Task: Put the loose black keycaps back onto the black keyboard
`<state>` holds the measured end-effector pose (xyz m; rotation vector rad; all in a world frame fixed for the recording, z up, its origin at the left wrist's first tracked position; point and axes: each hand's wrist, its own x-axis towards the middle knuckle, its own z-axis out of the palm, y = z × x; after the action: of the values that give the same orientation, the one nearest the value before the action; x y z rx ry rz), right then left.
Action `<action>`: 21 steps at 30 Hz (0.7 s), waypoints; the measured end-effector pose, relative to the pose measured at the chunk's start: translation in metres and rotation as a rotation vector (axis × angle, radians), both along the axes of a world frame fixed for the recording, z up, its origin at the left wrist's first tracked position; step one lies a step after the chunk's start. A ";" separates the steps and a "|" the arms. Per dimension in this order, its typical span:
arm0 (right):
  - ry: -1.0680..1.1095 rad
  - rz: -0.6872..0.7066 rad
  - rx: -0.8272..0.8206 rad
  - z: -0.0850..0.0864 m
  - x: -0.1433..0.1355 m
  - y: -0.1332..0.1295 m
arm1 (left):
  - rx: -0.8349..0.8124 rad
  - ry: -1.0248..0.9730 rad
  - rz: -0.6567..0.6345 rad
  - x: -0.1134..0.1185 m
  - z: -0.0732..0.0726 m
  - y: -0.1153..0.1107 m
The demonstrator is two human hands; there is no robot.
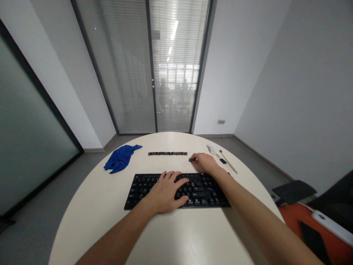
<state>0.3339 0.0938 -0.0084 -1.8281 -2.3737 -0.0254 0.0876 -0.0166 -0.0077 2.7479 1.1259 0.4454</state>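
A black keyboard [198,194] lies across the round table in front of me. My left hand [167,191] rests flat on its middle keys, fingers spread. Beyond the keyboard's upper right, my right hand [203,162] pinches a small black keycap [191,160] between thumb and fingertips, just over the tabletop. A neat row of several black keycaps [167,153] stretches along the table to the left of that hand. The keys under my left palm and right forearm are hidden.
A crumpled blue cloth [120,159] lies at the table's left. At the right are white crumpled tissue [211,149], a thin wooden-handled brush [228,162] and a small dark-ended tool [223,161]. An orange chair [298,217] holding a white power strip [332,224] stands beside the pale table [91,221].
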 end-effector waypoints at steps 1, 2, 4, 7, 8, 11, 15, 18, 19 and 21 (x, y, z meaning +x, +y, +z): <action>0.000 -0.005 -0.005 0.002 0.000 -0.003 | 0.000 0.001 0.000 0.000 0.000 0.000; 0.000 -0.007 -0.010 0.003 0.001 -0.007 | 0.000 0.002 0.001 0.000 0.000 0.000; 0.003 0.003 -0.009 0.007 0.003 -0.017 | -0.002 0.002 0.001 0.000 0.001 -0.001; 0.106 0.069 0.041 0.011 0.007 -0.036 | -0.007 -0.001 0.003 0.000 0.001 -0.001; 0.177 0.102 0.059 0.011 0.009 -0.043 | -0.007 -0.002 0.002 0.000 0.001 -0.002; 0.377 0.208 0.037 0.012 0.015 -0.064 | -0.006 -0.006 -0.003 0.001 0.000 -0.001; 0.470 0.318 -0.012 0.011 0.021 -0.085 | -0.011 -0.001 -0.003 0.001 0.000 -0.001; 0.493 0.355 -0.063 0.009 0.022 -0.089 | -0.021 0.010 -0.002 0.001 0.000 -0.001; 0.498 0.363 -0.075 0.008 0.022 -0.089 | -0.023 0.011 -0.003 0.001 0.000 -0.001; 0.509 0.375 -0.085 0.007 0.022 -0.088 | -0.025 0.015 -0.006 0.001 0.000 -0.001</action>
<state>0.3556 0.0053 -0.0017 -1.1945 -2.3080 0.5212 0.0882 -0.0172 -0.0076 2.7368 1.1187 0.4069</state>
